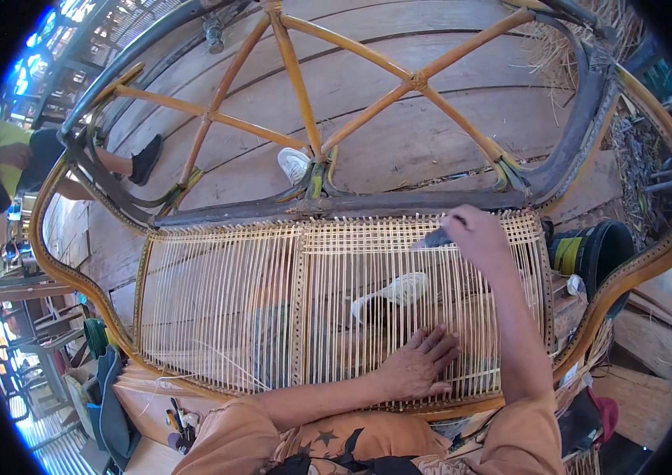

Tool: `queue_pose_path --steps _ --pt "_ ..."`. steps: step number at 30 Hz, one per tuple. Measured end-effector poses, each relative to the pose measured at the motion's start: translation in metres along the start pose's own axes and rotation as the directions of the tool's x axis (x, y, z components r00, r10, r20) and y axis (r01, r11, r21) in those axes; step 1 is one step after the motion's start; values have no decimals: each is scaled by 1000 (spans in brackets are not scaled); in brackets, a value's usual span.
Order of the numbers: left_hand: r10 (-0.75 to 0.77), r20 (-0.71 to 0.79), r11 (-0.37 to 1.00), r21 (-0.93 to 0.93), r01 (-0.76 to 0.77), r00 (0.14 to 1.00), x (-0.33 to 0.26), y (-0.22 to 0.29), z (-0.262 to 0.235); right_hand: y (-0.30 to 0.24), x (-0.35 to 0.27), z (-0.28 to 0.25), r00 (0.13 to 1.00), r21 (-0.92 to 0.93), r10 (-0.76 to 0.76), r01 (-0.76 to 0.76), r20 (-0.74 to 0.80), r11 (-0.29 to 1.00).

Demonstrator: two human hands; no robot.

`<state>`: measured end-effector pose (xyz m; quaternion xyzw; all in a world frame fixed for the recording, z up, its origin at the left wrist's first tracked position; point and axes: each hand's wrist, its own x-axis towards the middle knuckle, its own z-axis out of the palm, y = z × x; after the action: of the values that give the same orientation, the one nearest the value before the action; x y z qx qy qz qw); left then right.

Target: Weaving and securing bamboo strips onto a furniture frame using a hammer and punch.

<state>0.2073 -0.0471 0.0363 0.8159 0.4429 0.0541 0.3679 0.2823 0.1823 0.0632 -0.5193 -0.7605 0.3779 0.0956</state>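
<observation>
A rattan chair frame [312, 103] lies before me, its seat panel [225, 301] strung with pale cane strands running near to far. My left hand [419, 364] lies flat, fingers spread, on the strands at the panel's near right edge. My right hand [474, 233] reaches to the far right of the panel near the dark rail [288, 210] and is closed on a small grey tool [433, 238] pressed against the strands. Beneath the weave a white shoe [395, 293] shows through.
A black bucket [593, 253] stands just right of the frame. Another person sits at the far left, a dark shoe [146, 158] on the plank floor [399, 134]. Tools and a green bag [106, 380] lie at the near left. Straw litter is piled at the upper right.
</observation>
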Motion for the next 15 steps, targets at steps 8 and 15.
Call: queue_pose_path --steps 8,15 --pt "-565 -472 794 -85 602 677 -8 -98 -44 19 -78 -17 977 501 212 -171 -26 848" --pt "-634 -627 658 -130 742 452 -1 -127 -42 12 -58 71 993 449 93 -50 -74 892"
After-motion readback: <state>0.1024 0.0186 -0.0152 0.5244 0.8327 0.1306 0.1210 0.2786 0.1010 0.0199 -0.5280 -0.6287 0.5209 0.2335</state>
